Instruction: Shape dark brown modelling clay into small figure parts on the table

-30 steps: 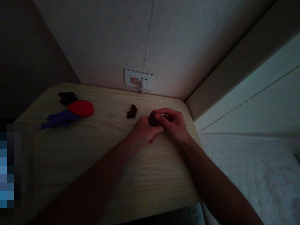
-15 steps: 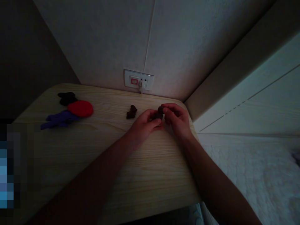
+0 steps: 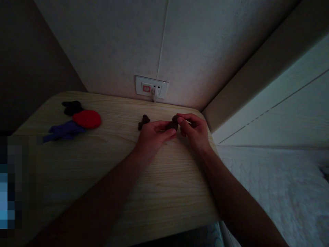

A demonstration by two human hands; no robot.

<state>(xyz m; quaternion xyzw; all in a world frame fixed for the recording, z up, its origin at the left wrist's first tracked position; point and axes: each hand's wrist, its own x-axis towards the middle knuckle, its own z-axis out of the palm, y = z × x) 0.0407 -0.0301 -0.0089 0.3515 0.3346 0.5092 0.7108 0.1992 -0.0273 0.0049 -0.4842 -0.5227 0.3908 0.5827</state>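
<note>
My left hand (image 3: 154,135) is closed on a rounded lump of dark brown modelling clay (image 3: 172,126) between thumb and fingers. With thumb and forefinger, my right hand (image 3: 193,128) pinches a smaller brown clay piece (image 3: 175,119) against the top of that lump. The two pieces touch; whether they are joined I cannot tell. Just left of my left hand, an uneven bit of brown clay (image 3: 144,120) lies on the wooden tabletop (image 3: 164,185), partly covered by that hand.
At the far left of the tabletop lie black clay (image 3: 73,107), a flat red clay disc (image 3: 87,119) and a ragged purple clay piece (image 3: 65,130), touching one another. A wall socket (image 3: 151,87) with a plug sits behind the table. White quilted bedding (image 3: 269,192) is at the right.
My hands have shifted from being pressed together round the clay to holding a piece each. The smaller brown piece now shows on top, and my left hand has tilted slightly leftward.
</note>
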